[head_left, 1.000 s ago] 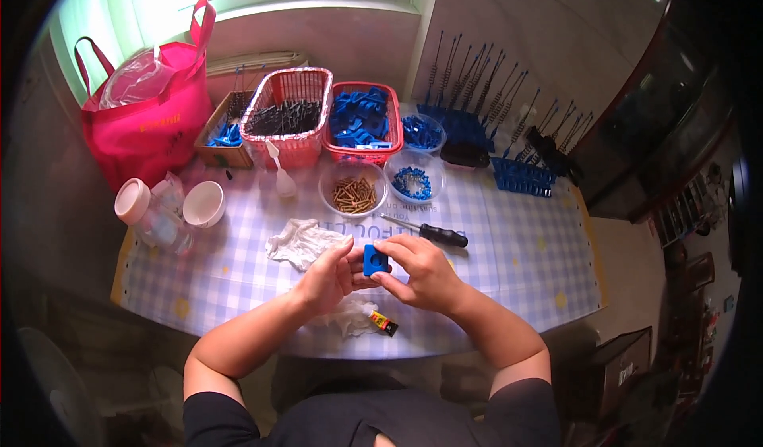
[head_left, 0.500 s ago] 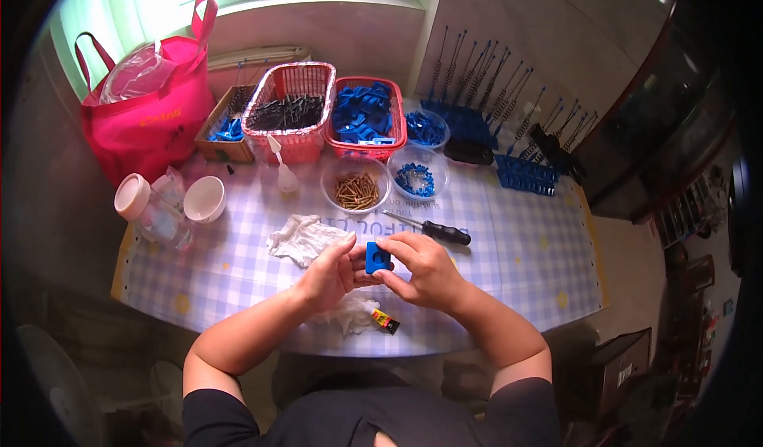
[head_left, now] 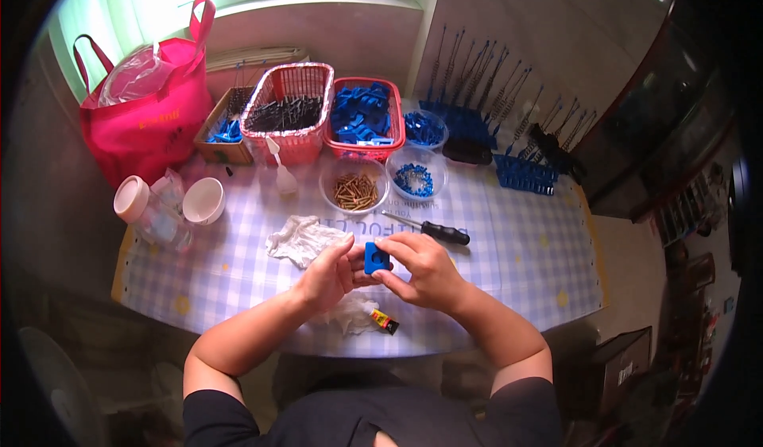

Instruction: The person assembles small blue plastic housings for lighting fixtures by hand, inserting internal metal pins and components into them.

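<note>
Between thumb and fingers of my right hand [head_left: 427,269] is a small blue plastic block [head_left: 370,259] with a round recess in its face. My left hand [head_left: 327,275] is open beside it, thumb raised and fingers stretched toward the block's underside; whether they bear its weight I cannot tell. Beyond my left hand lies a crumpled white cloth [head_left: 300,239]. Nearer to me, a small yellow, red and black glue tube [head_left: 385,321] rests by another white cloth [head_left: 352,317]. A screwdriver [head_left: 445,232] with a black handle lies past my right hand.
Brass-coloured screws [head_left: 354,192] and small blue parts [head_left: 414,180] fill round tubs. Behind stand a basket of black pieces [head_left: 288,116] and a red basket of blue parts [head_left: 362,112]. Blue racks with upright springs [head_left: 469,121] stand at back right; a jar [head_left: 151,208] and white bowl [head_left: 204,201] at left.
</note>
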Available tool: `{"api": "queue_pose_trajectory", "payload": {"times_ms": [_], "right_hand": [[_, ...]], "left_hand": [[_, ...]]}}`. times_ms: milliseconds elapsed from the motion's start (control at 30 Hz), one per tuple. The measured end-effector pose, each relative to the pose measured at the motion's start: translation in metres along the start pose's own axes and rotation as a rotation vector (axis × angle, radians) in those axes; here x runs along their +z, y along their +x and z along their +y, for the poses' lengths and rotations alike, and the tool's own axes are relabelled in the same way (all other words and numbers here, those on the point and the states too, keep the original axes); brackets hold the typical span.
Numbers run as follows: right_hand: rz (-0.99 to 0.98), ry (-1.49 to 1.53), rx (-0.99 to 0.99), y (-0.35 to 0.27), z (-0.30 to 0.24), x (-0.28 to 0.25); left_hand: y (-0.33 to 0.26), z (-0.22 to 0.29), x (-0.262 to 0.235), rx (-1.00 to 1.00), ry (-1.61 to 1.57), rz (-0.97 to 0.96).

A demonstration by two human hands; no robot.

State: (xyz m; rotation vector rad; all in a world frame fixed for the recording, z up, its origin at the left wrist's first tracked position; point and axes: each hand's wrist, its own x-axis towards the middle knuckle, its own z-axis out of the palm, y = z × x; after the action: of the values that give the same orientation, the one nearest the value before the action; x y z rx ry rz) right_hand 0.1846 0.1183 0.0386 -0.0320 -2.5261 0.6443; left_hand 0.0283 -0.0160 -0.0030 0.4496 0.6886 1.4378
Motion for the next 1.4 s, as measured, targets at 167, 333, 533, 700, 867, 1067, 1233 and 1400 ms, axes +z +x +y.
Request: {"api": "queue_pose_trajectory", "payload": {"times_ms": [167,333,533,700,867,1067,1233,1400], "right_hand": [[-0.019,0.006,0.016,0.0033,-0.0027,-0.0025],[-0.012,0.000,0.024,-0.0001,0.0009,0.0002],[0.018,0.000,-0.028,0.0001,0.0011,0.0007],[-0.006,-0.014,0.000,0.0016,-0.0006,-0.0012],[0.003,-0.004,0.010,-0.0019,-0.0006,0.0013],[-0.009,-0.018,0.001,0.0024,-0.0018,-0.0016],[-0.005,-0.012,0.011,0.0030,-0.0028,-0.0024],[0.050,0.000,-0.036,-0.0004,0.0013,0.0028]], "left_hand": [[-0.0013,0.0045,0.0030,0.004,0.034,-0.010],[0.0016,0.0021,0.0014,-0.013,0.011,0.007],[0.0000,0.0019,0.0014,0.013,0.026,-0.007],[0.0000,0.0015,-0.0011,-0.012,0.012,-0.007],[0.0012,0.0002,-0.0031,-0.008,0.029,-0.019],[0.0006,0.0030,0.0007,0.019,0.042,-0.012],[-0.0005,0.0032,0.0009,-0.002,0.017,-0.013],[0.0011,0.0030,0.0020,0.021,0.059,-0.011]]}}
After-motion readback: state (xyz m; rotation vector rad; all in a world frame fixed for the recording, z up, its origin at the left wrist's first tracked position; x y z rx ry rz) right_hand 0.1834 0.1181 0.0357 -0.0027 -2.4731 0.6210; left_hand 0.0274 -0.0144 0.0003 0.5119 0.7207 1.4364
